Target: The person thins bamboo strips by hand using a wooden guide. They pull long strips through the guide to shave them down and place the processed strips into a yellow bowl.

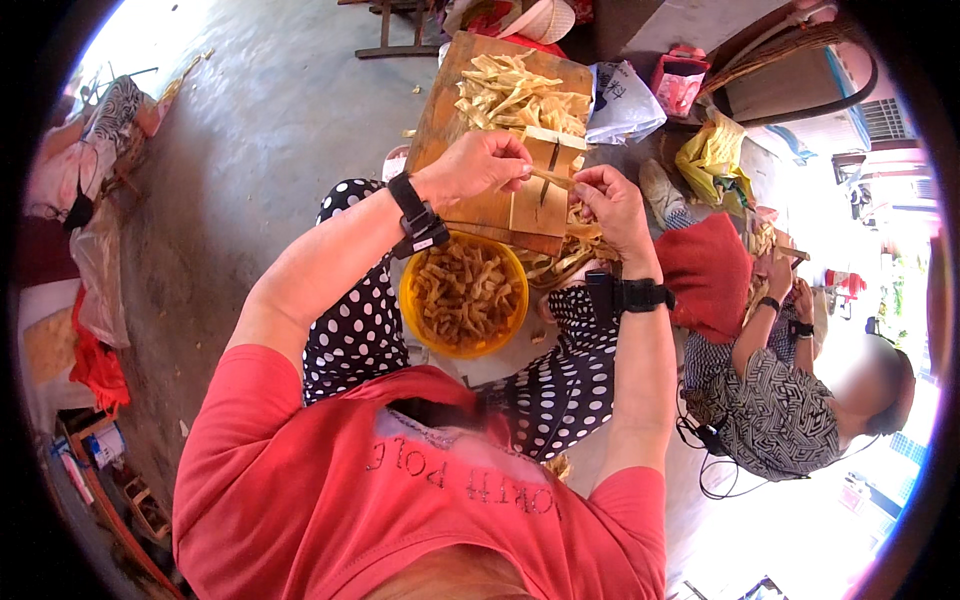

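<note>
My left hand (478, 168) pinches one end of a thin, pale yellow dried strip (550, 178). The other end runs to the pinched fingers of my right hand (613, 208). Stretched between both hands, the strip lies over or just above a small wooden block (541, 208) with a dark slot or blade along it. That block sits on a brown wooden board (437, 120). Beyond my hands, a heap of similar yellow strips (525, 88) covers the board's far part. Below the board, between my knees, a yellow basin (407, 310) holds many short brownish cut pieces (465, 290).
More strips (560, 262) lie beside the board, under my right hand. A white bag (622, 105), a red box (680, 78) and a yellow bag (715, 160) stand at the far right. Another person (780, 400) sits on my right, hands near strips.
</note>
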Motion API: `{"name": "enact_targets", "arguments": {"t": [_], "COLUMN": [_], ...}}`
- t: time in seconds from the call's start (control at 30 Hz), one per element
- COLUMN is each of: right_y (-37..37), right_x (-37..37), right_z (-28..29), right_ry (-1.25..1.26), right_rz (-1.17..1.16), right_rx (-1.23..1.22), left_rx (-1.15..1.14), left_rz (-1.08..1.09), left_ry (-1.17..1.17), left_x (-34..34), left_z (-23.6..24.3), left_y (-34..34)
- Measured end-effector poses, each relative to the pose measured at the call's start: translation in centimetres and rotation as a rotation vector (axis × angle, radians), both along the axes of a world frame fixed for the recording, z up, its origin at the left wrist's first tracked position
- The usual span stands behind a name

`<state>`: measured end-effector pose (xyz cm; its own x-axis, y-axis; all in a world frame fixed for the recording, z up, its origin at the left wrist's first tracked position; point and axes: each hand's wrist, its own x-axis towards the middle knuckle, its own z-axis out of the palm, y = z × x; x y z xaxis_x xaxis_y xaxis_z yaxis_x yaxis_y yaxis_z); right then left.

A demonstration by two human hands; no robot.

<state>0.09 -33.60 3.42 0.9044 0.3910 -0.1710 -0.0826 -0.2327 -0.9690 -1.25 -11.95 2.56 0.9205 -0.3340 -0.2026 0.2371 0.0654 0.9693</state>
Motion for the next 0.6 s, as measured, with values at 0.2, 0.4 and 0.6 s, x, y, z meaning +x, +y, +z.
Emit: {"name": "enact_targets", "arguments": {"t": [0.2,0.4,0.6], "right_y": [-0.1,-1.1,0.8], "right_x": [0.7,-1.2,-5.9], "right_z": [-2.0,-4.3,-3.2], "right_ry": [-0.025,0.033,0.311], "right_rz": [-0.046,-0.302,-0.359], "right_rx": [-0.028,-0.086,0.314], "left_rx": [-0.011,-0.074,-0.178], "left_rz": [0.039,-0.007,-0.198], "left_ry": [0.036,0.237,0.321], "left_x": [0.5,-0.3,-2.9], "left_z": [-1.1,-0.4,0.6], "left_y": [0.0,1.2,0.8]}}
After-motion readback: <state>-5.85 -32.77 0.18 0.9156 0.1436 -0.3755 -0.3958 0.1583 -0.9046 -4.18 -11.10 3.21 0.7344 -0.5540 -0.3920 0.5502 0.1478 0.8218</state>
